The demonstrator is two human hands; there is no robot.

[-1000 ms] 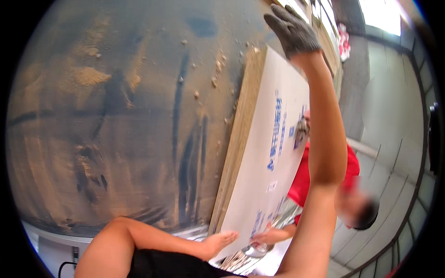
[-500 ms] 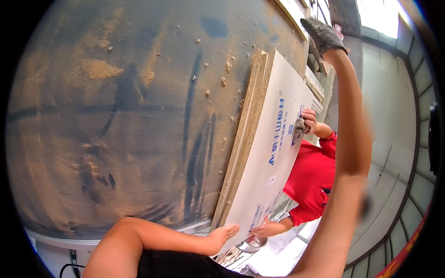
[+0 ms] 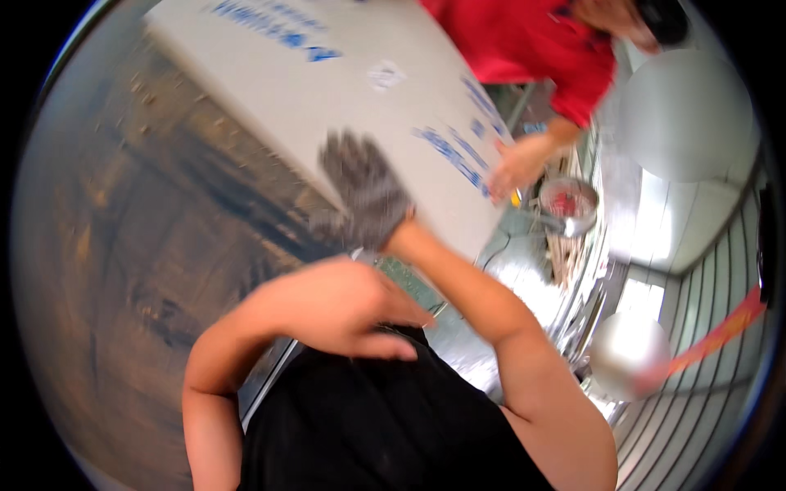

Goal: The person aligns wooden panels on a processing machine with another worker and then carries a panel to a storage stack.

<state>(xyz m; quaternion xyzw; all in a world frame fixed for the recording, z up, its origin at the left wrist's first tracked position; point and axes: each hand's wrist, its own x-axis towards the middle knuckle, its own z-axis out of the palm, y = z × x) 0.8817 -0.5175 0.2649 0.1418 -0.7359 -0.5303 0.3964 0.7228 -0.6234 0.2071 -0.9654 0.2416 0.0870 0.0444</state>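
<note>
The right hand (image 3: 364,192), in a grey work glove, is spread open with its fingers splayed, laid flat against or just over the near edge of the big white board (image 3: 327,98); blur hides whether the palm truly touches. A second ago this same gloved hand was stretched high up at the board's top corner, with the board standing nearly upright on edge against the brown, dust-strewn wooden panel (image 3: 123,245). Now the board has tipped over and lies slanted across the upper middle of the view, its printed face turned up, so the arm has come down with it. The left hand (image 3: 352,307), bare, has left the board's lower corner and hangs loosely open near the chest, over the black shirt (image 3: 368,434), holding nothing. Across the board a co-worker in a red shirt (image 3: 532,41) has a bare hand (image 3: 512,168) on the far edge, much as before. This looks like a shared lowering of the board, with most of the swing done. To the right, past the board, stand a metal pot (image 3: 569,204) on a shiny steel counter (image 3: 524,278) and a round steel knob or dome (image 3: 630,356).
</note>
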